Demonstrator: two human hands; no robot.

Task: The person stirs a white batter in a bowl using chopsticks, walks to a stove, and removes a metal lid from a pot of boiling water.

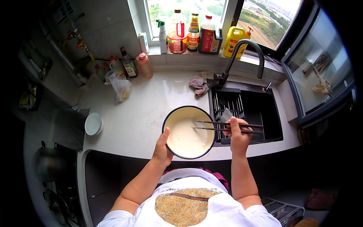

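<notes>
A round cream-coloured bowl (172,120) with a dark blue rim stands at the front of the counter. Pale, creamy liquid (188,139) fills its lower part, with a few small bubbles on top. My left hand (163,148) grips the bowl's left side, thumb over the rim and the other fingers hidden beneath. In my right hand (240,135) is a pair of dark chopsticks (211,125), held closed in the fingers over the bowl's right rim. Their tips are inside the bowl, near the liquid; whether they dip into it I cannot tell.
Right of the bowl is a black sink (270,109) with a drying rack (228,104) and a dark curved faucet (261,56). A crumpled cloth (199,85) lies behind. A small white bowl (93,123) and a plastic bag (120,87) sit left. Bottles (177,36) line the windowsill.
</notes>
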